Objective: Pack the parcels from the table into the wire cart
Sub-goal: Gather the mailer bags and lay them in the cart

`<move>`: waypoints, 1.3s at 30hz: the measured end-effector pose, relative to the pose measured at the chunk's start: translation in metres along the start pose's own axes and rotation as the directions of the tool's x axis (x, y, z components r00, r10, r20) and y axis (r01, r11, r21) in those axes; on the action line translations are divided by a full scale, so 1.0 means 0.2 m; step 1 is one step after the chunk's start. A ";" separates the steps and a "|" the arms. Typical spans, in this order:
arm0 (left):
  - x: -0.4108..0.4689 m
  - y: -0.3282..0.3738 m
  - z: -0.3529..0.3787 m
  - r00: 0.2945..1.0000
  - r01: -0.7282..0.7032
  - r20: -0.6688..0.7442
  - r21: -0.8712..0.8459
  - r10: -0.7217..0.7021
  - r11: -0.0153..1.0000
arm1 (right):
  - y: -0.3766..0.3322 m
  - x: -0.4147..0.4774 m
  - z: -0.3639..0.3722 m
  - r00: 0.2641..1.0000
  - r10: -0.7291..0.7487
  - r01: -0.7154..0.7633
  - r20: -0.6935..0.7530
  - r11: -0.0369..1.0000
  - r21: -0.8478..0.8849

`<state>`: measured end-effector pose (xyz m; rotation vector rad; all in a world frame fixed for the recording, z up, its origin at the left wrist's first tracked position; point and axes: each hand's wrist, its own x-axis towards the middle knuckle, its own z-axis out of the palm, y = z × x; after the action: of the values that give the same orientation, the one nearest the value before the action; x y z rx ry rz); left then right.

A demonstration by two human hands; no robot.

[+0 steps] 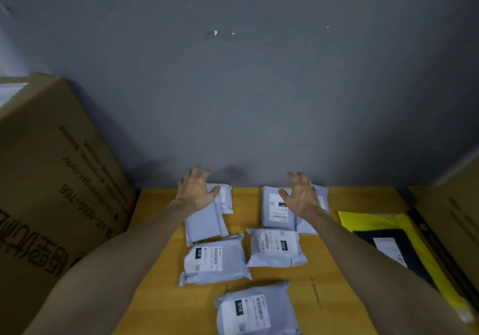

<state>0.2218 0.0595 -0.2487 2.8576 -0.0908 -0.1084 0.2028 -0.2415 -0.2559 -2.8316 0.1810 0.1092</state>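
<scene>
While the tall brown cardboard carton (57,169) crowds the left edge of the yellow wooden counter (324,270), an elbow swung wide could knock it. Just right of it the left hand (197,192) hovers with fingers spread and straight, holding nothing, above the far-left grey plastic mailer parcel (204,223); whether the palm touches it I cannot tell. Its film looks slick and loosely folded, so a one-handed grab at a corner may let it slide out. Nearer the person lie the mid-left grey labelled parcel (215,262), the front grey labelled parcel (256,311) and the mid-right grey labelled parcel (276,248), close together; dragging the far ones back would likely shove these toward the counter edge. The right hand (302,198) is likewise splayed and empty over the far-right grey labelled parcel (272,218), which overlaps another grey parcel (305,227) beneath the wrist, so two may lift together and one drop. Further right a flat yellow mailer (375,222) carries a black mailer (412,251), beside a second brown carton (451,205). No wire cart is in view, so each carry means turning away from the counter.
</scene>
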 end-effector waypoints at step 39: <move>0.35 -0.41 1.22 0.993 0.075 0.085 0.069 -0.081 0.995 | 0.29 0.65 1.14 0.951 0.123 -0.064 0.284 0.976 -0.209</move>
<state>0.2753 0.0659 -0.5099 2.9221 0.0000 -0.2520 0.3098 -0.2419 -0.5029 -2.9553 0.2508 0.5997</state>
